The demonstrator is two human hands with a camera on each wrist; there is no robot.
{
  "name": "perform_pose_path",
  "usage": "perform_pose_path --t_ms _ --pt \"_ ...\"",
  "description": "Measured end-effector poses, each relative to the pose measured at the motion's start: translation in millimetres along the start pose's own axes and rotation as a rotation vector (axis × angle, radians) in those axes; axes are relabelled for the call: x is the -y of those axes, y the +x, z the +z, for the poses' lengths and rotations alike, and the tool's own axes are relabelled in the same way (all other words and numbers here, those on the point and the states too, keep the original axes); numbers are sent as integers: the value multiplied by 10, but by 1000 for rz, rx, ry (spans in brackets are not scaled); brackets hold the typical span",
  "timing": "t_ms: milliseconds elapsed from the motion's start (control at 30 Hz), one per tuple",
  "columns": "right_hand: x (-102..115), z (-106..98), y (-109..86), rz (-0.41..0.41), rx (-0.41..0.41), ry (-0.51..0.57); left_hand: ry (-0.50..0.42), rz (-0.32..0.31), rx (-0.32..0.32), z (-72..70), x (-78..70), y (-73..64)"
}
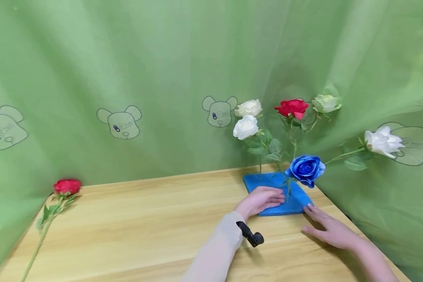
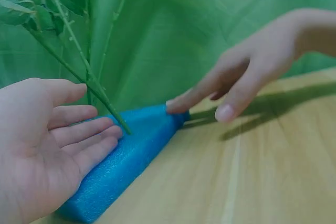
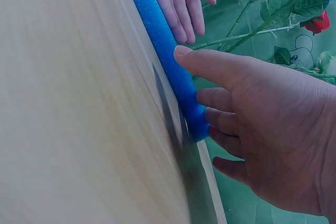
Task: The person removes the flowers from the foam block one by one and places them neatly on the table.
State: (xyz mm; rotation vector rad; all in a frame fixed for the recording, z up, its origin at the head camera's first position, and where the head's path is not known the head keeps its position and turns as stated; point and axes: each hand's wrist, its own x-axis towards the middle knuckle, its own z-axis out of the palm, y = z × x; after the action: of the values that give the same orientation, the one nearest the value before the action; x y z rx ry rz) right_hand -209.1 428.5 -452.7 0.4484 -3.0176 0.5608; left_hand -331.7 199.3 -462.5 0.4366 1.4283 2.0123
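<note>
Lying over the foam [image 1: 299, 204]'s left edge, the left hand [image 1: 262, 200] is loosely extended; the near right corner is touched by the right hand [image 1: 331, 230], fingers outstretched.

Green curtain [image 1: 155, 58] hangs behind the wood-grained table [image 1: 144, 235] and along its left and right sides; outlined bear heads [image 1: 123, 127] mark the curtain behind the table.

Green curtain [image 1: 162, 58] with bear-head outlines [image 1: 121, 124] behind a wood-grain table [image 1: 144, 223]
</note>
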Motion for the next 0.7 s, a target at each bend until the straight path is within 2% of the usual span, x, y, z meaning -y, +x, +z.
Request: perform_pose_path --t_ms 167,333,467,600,700 --pt "6 -5 -28 11 1 -10 101 4 43 17 -16 67" --pt "40 -33 -35 15 2 -3 293 47 49 41 -56 79" --pt "42 -46 -40 21 2 -4 422 73 -4 99 -70 104" --pt "20 -30 -36 17 4 -9 455 73 -97 162 -45 141" --pt "3 -18 -35 11 -3 -13 493 100 -154 194 -14 174"
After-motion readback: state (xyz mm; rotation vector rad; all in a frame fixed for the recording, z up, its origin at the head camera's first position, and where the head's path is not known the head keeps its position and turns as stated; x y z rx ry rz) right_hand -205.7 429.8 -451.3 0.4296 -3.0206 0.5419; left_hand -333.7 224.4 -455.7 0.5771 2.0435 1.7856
